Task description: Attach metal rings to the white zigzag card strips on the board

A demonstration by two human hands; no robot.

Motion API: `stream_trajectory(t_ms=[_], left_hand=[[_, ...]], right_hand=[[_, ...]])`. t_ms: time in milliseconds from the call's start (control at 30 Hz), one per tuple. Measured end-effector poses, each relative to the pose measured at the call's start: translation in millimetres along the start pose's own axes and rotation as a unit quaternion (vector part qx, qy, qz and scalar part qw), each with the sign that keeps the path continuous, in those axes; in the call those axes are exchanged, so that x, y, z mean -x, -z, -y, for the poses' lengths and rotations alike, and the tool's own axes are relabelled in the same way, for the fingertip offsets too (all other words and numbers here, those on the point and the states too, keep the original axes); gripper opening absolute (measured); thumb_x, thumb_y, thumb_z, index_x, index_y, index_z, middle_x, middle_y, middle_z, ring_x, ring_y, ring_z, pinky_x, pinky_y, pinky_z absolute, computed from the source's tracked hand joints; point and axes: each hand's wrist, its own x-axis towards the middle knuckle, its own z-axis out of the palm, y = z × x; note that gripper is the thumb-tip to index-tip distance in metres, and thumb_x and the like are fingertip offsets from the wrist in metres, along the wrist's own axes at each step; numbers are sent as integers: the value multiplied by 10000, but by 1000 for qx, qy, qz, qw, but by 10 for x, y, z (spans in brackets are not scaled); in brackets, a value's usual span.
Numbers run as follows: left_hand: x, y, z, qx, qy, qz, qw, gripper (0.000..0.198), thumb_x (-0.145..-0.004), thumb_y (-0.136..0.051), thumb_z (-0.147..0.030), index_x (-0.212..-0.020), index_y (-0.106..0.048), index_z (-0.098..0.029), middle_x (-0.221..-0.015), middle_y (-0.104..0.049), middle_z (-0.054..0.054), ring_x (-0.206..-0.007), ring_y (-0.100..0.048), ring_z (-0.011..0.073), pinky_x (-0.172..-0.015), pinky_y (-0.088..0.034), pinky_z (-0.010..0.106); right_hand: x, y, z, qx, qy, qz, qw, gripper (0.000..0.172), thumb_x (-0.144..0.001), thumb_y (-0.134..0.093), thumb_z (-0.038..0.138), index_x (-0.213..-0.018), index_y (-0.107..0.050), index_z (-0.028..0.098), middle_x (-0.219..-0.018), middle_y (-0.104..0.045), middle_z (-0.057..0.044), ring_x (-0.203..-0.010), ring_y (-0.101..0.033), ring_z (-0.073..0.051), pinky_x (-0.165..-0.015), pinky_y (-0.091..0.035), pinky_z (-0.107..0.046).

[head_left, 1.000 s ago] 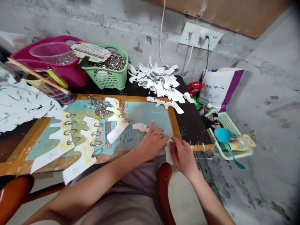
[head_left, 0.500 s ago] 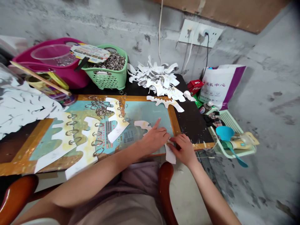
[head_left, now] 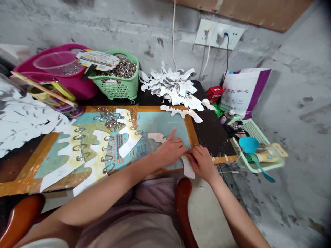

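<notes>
My left hand (head_left: 172, 150) lies over a white paper cutout (head_left: 156, 137) near the table's front edge, its index finger stretched out and the other fingers curled. Close against it, my right hand (head_left: 201, 161) pinches the cutout's lower part (head_left: 189, 168), which hangs past the edge. What the left fingertips touch is hidden. To the left, paper cutouts (head_left: 129, 139) with yellowish patches lie with metal rings across them. Loose metal rings (head_left: 111, 119) form a small pile behind these.
A green basket (head_left: 117, 88) of rings and a magenta basket (head_left: 85, 84) stand at the back left. Behind the mat are stacked cutouts (head_left: 178, 86). A pale green tray (head_left: 270, 168) sits at the right, with a chair arm (head_left: 184, 206) below.
The view has shifted slightly. Both hands stay close together at the same cutout, with only small finger movement; its hanging end has tilted a little.
</notes>
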Motion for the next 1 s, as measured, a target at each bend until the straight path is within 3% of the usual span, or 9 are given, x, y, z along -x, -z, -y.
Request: stream_trajectory(t_ms=[167, 333, 467, 600, 667, 733, 833, 933, 1000], left_hand=[[-12, -9, 2, -19, -24, -15, 999, 207, -903, -422, -91, -864, -608, -173, -754, -584, 1, -820, -575, 161, -1194, -70, 603], [24, 50, -2, -40, -53, -11, 998, 221, -923, -403, -80, -883, -603, -167, -750, -590, 2, -835, -582, 156, -1192, -67, 616], [126, 113, -49, -69, -101, 5, 993, 218, -914, -423, -76, -960, -619, -159, -824, -645, 31, -996, -587, 187, -1202, -63, 592], [247, 141, -126, -42, -77, 2, 996, 237, -928, -457, -190, -1078, -631, -133, -1028, -675, 105, -1182, -530, 246, -1187, -49, 617], [289, 135, -164, -19, -49, 5, 999, 285, -942, -450, -249, -1132, -623, -125, -1105, -662, 129, -1226, -503, 262, -1174, -27, 639], [312, 122, -200, -2, -29, 0, 1000, 301, -950, -439, -271, -1143, -623, -131, -1171, -642, 135, -1255, -479, 267, -1162, 10, 656], [326, 115, -245, 12, 4, -2, 1000, 298, -935, -463, -258, -1162, -618, -144, -1261, -591, 144, -1312, -420, 287, -1153, 5, 666], [342, 155, -251, 32, 44, -5, 998, 310, -895, -515, -262, -1162, -623, -150, -1311, -535, 173, -1337, -377, 338, -1129, -57, 701], [364, 201, -230, 73, 65, -18, 995, 287, -884, -520, -250, -1136, -639, -183, -1298, -533, 156, -1304, -417, 328, -1122, -91, 704]], right_hand=[[-16, 33, -3, -15, -2, 3, 1000, 128, -920, -553, 298, -926, -592, 177, -854, -597, -61, -864, -516, -226, -712, -348, -354], [-18, 22, -44, 55, 53, 21, 997, 183, -956, -443, 178, -951, -626, 172, -822, -602, -68, -833, -507, -224, -699, -324, -366], [63, -5, -89, 54, 80, 19, 995, 222, -975, -433, 189, -1059, -639, 182, -820, -638, -60, -827, -530, -216, -721, -333, -374], [145, 80, -134, -12, 68, 47, 997, 234, -958, -483, 242, -1137, -633, 227, -969, -683, -70, -934, -565, -234, -826, -376, -412], [163, 160, -164, -110, 35, 39, 993, 220, -952, -488, 282, -1104, -642, 242, -1050, -677, -70, -970, -583, -236, -852, -418, -415], [151, 219, -181, -204, -55, -35, 977, 233, -971, -437, 312, -1041, -643, 228, -1069, -658, -82, -926, -606, -221, -785, -472, -379], [78, 203, -134, -216, -173, -122, 953, 254, -963, -449, 363, -959, -642, 198, -1017, -623, -102, -807, -605, -199, -662, -486, -323], [-18, 99, -14, -150, -149, -57, 976, 190, -897, -574, 375, -857, -631, 198, -899, -613, -79, -801, -586, -211, -699, -475, -327], [-62, 58, 66, -160, -146, -20, 976, 173, -900, -568, 355, -819, -598, 205, -791, -602, -46, -747, -574, -200, -666, -458, -308]])
